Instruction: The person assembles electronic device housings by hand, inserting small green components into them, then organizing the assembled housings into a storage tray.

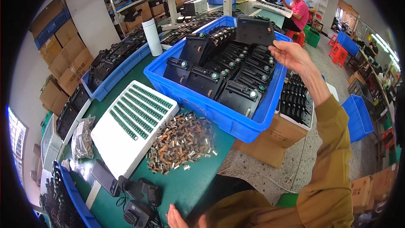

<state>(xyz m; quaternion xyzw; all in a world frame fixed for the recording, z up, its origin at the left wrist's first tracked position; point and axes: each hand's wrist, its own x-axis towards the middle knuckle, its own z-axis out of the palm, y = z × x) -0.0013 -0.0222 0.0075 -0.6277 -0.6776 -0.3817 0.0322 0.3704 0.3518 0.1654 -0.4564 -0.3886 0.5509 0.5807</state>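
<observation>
My right hand reaches out over the far right corner of a blue plastic crate. Its fingers pinch the edge of a flat black plastic housing, which stands tilted up above the others. Several more black housings fill the crate, many with a small round green-and-white part on them. Low at the bottom edge, my left hand shows only in part, fingers apart and nothing seen in them. It is nearest to a black device with cables on the green table.
A heap of small metal-and-brown parts lies beside a white foam tray with rows of green round parts. A white bottle stands behind the crate. Black parts fill another tray on a carton at right. A person in pink sits farther off.
</observation>
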